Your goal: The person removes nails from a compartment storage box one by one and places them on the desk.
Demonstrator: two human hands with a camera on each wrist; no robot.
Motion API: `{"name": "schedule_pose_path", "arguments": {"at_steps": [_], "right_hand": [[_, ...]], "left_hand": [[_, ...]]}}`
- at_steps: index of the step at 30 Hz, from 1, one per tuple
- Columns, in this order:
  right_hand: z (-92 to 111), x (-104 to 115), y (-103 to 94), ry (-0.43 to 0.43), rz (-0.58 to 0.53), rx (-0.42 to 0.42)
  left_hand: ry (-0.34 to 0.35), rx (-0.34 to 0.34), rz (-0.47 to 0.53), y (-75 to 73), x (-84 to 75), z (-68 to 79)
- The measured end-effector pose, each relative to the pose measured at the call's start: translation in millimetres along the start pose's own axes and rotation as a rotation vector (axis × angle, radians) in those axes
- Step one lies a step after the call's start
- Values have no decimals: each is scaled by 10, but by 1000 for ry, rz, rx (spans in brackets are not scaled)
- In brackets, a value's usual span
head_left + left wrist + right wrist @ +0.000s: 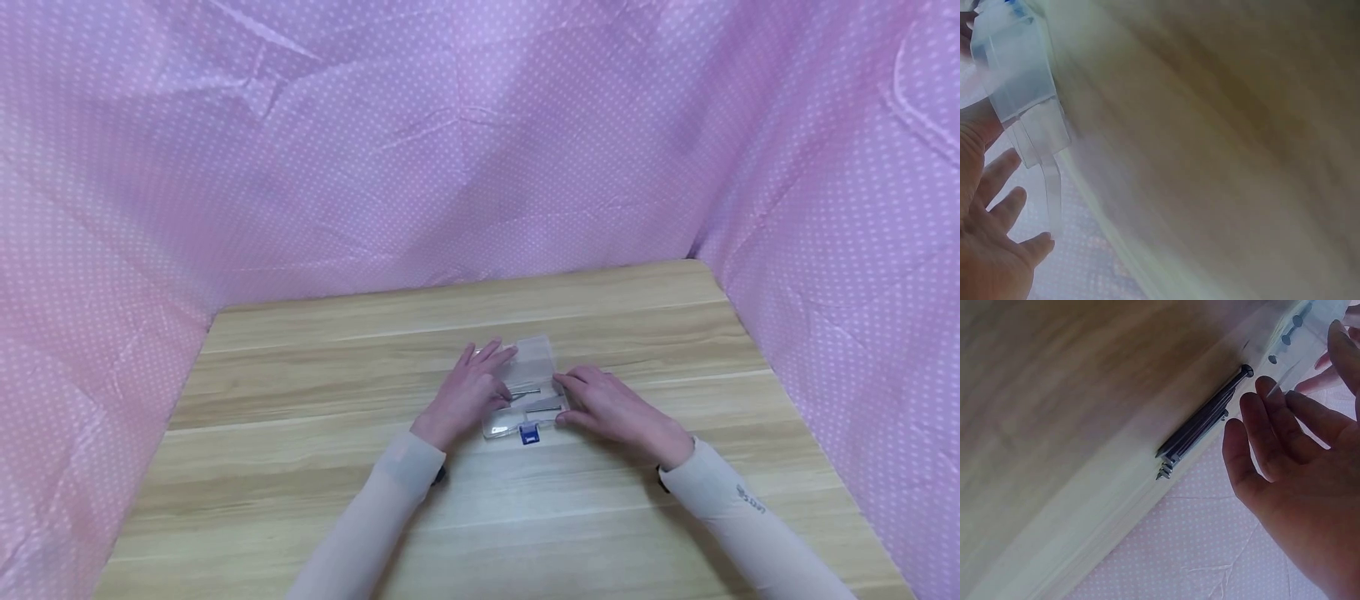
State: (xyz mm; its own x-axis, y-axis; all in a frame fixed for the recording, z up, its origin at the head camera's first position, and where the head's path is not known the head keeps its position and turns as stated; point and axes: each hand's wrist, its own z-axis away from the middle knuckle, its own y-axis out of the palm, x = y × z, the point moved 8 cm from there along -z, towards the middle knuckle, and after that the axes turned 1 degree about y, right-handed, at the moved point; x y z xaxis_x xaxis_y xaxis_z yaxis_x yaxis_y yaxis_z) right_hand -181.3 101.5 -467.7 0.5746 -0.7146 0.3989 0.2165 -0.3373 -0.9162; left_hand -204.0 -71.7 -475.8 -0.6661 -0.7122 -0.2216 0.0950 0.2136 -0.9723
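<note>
A clear plastic box [497,427] with a blue latch [529,432] sits on the table, its lid [534,360] raised at the back. My left hand [463,392] reaches in from the left; thumb and index finger pinch one end of a nail [529,391], while its other fingers spread over the lid. Another nail [545,409] lies nearer the front. At the box's right end, my right hand [611,406] holds the edge between thumb and fingers. Beside those fingers, several dark nails [1204,415] and a threaded screw tip [1164,470] lie on the table.
The wooden table [300,400] has its far edge against a pink dotted curtain [360,192], which also hangs along both sides. In the left wrist view the box's clear wall [1019,69] hides the left thumb and index fingertips.
</note>
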Motion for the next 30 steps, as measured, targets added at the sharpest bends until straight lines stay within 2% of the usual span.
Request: {"name": "schedule_pose_path", "arguments": {"at_steps": [7, 14, 17, 27, 30], "right_hand": [[9, 11, -6, -8, -2, -4], [12, 9, 2, -8, 0, -10], [16, 7, 3, -4, 0, -7], [18, 8, -4, -15, 7, -22], [20, 11, -6, -13, 3, -14]], "left_hand": [[3, 15, -7, 8, -33, -17], [33, 51, -135, 53, -78, -29], [45, 53, -158, 52, -94, -26], [44, 84, -146, 6, -97, -21], [40, 78, -103, -38, -82, -25]]}}
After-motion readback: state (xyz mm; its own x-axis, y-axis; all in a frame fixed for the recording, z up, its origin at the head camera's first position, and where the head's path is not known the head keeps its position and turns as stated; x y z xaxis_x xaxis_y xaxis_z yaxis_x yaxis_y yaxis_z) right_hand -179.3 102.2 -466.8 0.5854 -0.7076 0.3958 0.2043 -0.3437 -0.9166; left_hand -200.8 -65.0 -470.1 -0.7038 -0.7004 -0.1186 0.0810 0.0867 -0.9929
